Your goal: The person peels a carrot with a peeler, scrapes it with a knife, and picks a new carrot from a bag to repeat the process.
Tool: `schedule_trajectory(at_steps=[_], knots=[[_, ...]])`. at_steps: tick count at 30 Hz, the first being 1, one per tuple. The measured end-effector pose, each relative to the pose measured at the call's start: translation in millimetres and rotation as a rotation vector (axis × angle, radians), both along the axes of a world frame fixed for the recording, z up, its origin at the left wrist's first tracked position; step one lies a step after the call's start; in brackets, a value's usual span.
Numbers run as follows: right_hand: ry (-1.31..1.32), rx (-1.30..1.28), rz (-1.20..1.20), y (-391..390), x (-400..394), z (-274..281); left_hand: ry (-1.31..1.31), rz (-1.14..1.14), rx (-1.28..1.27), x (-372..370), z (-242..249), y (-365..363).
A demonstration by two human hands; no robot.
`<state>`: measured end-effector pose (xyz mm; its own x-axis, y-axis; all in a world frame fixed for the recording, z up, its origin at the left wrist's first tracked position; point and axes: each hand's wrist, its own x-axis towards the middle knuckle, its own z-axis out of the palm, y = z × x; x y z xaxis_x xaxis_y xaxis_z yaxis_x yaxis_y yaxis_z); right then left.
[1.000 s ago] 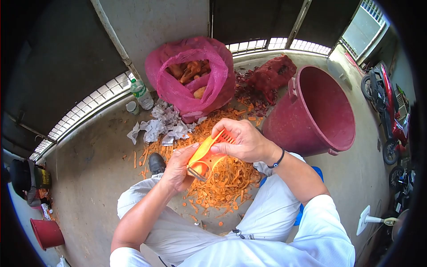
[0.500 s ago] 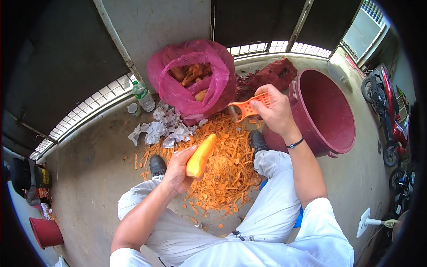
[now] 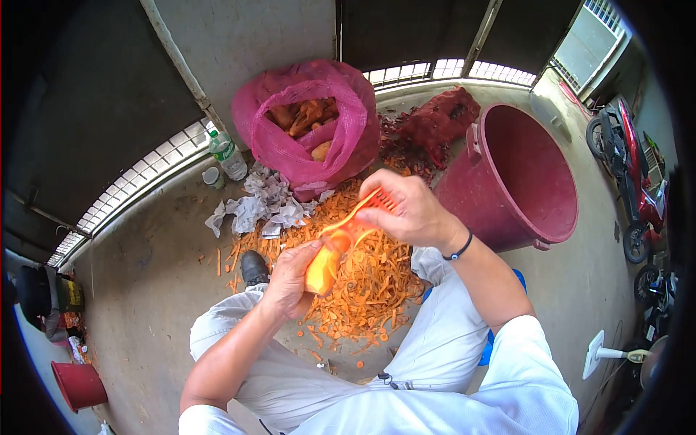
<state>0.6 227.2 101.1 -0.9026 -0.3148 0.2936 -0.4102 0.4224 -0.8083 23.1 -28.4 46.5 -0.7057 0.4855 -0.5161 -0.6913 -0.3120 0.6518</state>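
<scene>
My left hand (image 3: 291, 279) is closed around the thick end of a peeled carrot (image 3: 321, 273), which points up and away from me. In my right hand (image 3: 415, 210) is an orange peeler (image 3: 380, 201) with slots in its handle. The peeler's head lies against the upper part of the carrot, and a thin strip hangs beside it. Beneath both hands a large heap of carrot peelings (image 3: 370, 290) covers the floor between my legs. The carrot's far tip is hidden behind the peeler.
A pink mesh sack (image 3: 304, 156) of carrots stands ahead, beside crumpled paper (image 3: 264, 203) and a plastic bottle (image 3: 228, 155). At the right is a large maroon tub (image 3: 475, 185), with a red mesh sack (image 3: 442, 123) behind it. A motorcycle (image 3: 629, 174) stands far right.
My right hand has come down and left, bringing the peeler from the air onto the carrot. My left hand still grips the carrot in nearly the same place.
</scene>
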Motion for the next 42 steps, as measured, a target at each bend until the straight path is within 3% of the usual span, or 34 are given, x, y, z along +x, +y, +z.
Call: schedule_trajectory(at_steps=[1, 3, 5, 7, 9, 10, 11, 13, 15, 19, 21, 22, 25, 28, 32, 34, 38, 42], knots=[[0.002, 0.0, 0.002, 7, -3, 0, 0.002, 0.002, 0.0, -1, 0, -2], [0.314, 0.244, -0.183, 21, -9, -1, -0.007, -0.018, 0.054, -2, 0, -5], [0.458, 0.406, -0.404, 32, -13, 4, -0.033, 0.007, 0.024, -3, 3, -6], [0.502, 0.454, -0.476, 36, -14, 7, -0.058, 0.027, 0.001, -5, 5, -2], [0.37, 0.221, -0.438, 32, -11, 6, -0.036, 0.037, -0.014, -8, 7, 3], [0.154, 0.01, -0.376, 28, -9, 3, -0.032, 0.04, -0.013, -8, 5, 4], [0.154, 0.007, -0.374, 24, -10, -1, -0.036, 0.053, -0.009, -9, 1, 3], [-0.062, -0.34, -0.187, 14, -9, -7, -0.049, 0.064, -0.011, -6, -2, 1], [-0.093, -0.373, -0.16, 10, -5, -4, 0.071, 0.02, 0.006, -5, -2, 0], [-0.069, -0.152, -0.09, 14, -4, 1, 0.048, 0.0, -0.002, -2, -1, 2], [0.13, -0.001, -0.216, 22, -7, 6, 0.061, 0.013, -0.034, -2, 1, 4], [0.428, 0.241, -0.298, 32, -15, 5, 0.061, 0.013, -0.031, -1, 3, 4], [0.298, 0.057, -0.406, 39, -14, 8, 0.059, -0.029, -0.001, -3, 9, 2], [0.197, -0.017, -0.351, 34, -12, 0, -0.001, 0.008, -0.028, -5, 5, 1], [0.101, 0.218, -0.368, 32, -13, 1, -0.159, 0.033, 0.099, -14, -8, -6], [-0.173, -0.356, -0.262, 32, -17, -6, -0.178, -0.002, 0.129, -16, -8, -10], [-0.161, -0.408, -0.206, 30, -13, -1, -0.196, -0.072, 0.184, -16, -16, -12], [-0.212, -0.404, 0.017, 0, 4, 3, -0.178, -0.039, 0.128, -10, -10, -3]])
